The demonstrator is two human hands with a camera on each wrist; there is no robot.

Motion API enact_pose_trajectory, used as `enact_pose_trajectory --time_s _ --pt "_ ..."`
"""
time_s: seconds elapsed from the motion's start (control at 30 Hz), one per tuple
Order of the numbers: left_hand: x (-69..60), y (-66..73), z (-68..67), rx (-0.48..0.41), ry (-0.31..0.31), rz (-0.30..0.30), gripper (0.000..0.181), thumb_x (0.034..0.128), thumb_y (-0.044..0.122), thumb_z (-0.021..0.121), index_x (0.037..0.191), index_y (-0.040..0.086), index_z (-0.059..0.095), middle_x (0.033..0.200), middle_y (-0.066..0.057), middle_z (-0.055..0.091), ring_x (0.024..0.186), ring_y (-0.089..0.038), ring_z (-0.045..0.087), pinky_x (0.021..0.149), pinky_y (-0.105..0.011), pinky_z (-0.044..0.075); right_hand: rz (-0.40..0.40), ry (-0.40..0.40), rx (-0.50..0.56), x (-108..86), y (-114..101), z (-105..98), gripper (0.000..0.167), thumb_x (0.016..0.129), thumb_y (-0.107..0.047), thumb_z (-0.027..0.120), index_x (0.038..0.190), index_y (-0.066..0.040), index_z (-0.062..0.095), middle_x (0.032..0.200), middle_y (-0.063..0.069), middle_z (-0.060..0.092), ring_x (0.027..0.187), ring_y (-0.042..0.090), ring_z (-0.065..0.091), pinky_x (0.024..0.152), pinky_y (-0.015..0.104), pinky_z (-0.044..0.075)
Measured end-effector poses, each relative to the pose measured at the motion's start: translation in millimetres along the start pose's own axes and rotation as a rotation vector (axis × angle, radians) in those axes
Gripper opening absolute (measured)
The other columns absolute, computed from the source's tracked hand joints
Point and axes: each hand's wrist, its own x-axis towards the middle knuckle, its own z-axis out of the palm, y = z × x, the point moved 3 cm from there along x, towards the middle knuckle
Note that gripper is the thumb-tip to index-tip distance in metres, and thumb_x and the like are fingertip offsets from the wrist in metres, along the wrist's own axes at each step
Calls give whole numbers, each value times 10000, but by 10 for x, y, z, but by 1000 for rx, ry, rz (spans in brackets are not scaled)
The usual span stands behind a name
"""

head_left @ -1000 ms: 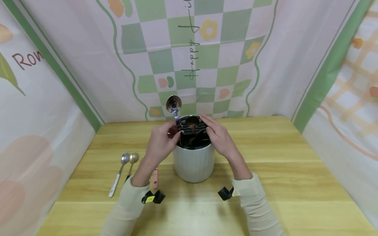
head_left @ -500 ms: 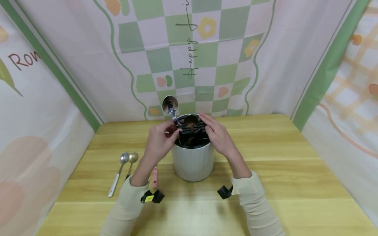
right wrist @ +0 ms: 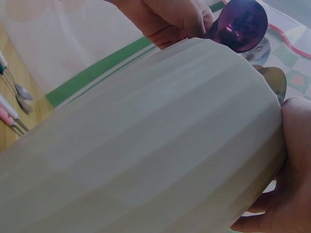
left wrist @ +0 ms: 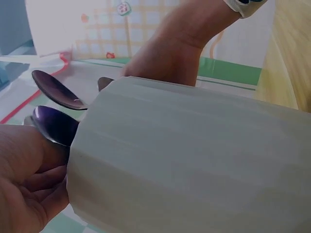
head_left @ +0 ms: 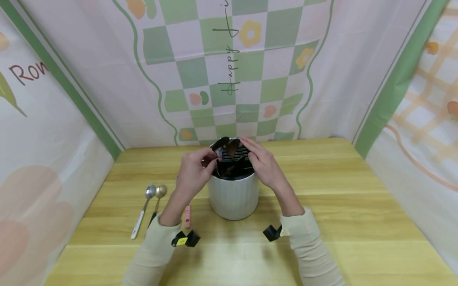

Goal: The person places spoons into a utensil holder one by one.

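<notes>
A white ribbed utensil holder (head_left: 234,200) with a black slotted insert stands on the wooden table. At its left rim my left hand (head_left: 193,169) pinches the neck of a metal spoon (head_left: 220,143), whose bowl sits just above the rim. That spoon's bowl (left wrist: 53,124) looks dark and purplish in the left wrist view; its handle is hidden inside. Against the right side and rim lies my right hand (head_left: 266,165), its fingers extended along the edge. Another spoon (head_left: 233,146) stands in the insert between the hands, and further spoon parts show in the dark opening.
Left of the holder lie a silver spoon with a white handle (head_left: 137,224), a gold-toned spoon (head_left: 161,191) and a pink handle (head_left: 187,216). My left forearm partly covers them. A patterned cloth backdrop (head_left: 247,71) rises behind the table (head_left: 322,174).
The spoon at my left hand has dropped down into the holder, its bowl going from well above the rim to just over it. My right hand keeps its place.
</notes>
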Motion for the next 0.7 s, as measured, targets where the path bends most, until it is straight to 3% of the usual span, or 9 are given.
enact_pose_trajectory --time_s 0.1,0.37,0.7 --pt "-5 4 24 19 -6 15 68 863 -34 686 845 25 716 781 -96 744 658 -152 657 563 -220 518 4 2 -3 0 -6 0 493 1031 -153 349 1516 -133 433 1609 43 368 1500 277 312 1230 518 263" --pt "-6 13 81 29 -27 14 66 827 -51 691 859 3 711 784 -115 740 708 -197 710 622 -285 604 8 6 -4 -7 3 0 492 1026 -148 350 1507 -125 448 1605 52 375 1495 288 319 1228 522 265" --pt "3 33 110 53 -45 11 50 899 49 704 943 32 721 839 -89 747 741 -161 701 645 -265 595 -15 13 -12 5 5 -2 491 1021 -130 356 1503 -101 447 1597 52 390 1488 280 336 1225 506 277"
